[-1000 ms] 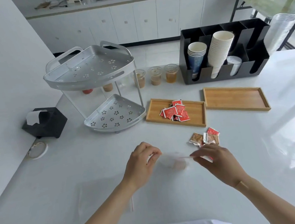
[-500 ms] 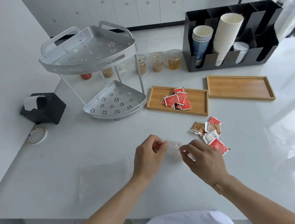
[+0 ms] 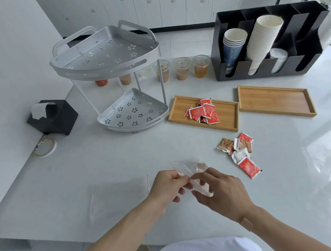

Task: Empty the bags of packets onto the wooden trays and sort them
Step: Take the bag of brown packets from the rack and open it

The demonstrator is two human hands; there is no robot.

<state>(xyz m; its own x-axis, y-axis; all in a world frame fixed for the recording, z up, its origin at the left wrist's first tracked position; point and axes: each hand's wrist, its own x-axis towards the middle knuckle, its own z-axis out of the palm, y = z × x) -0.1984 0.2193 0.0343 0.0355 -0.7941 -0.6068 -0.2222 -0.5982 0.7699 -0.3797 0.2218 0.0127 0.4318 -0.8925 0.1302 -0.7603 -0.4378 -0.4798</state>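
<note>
Pinching the small clear bag (image 3: 188, 169) at lower centre, my left hand (image 3: 167, 184) and right hand (image 3: 220, 187) were each closed on its mouth. I judged it best to part the seal gently, then tip it over the empty tray (image 3: 275, 100) at right, not onto the loose packets (image 3: 239, 153) on the table (image 3: 102, 164).

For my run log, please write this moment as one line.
hands: left hand and right hand pinch clear bag | left tray: red packets | right tray: bare | table: loose packets
</note>
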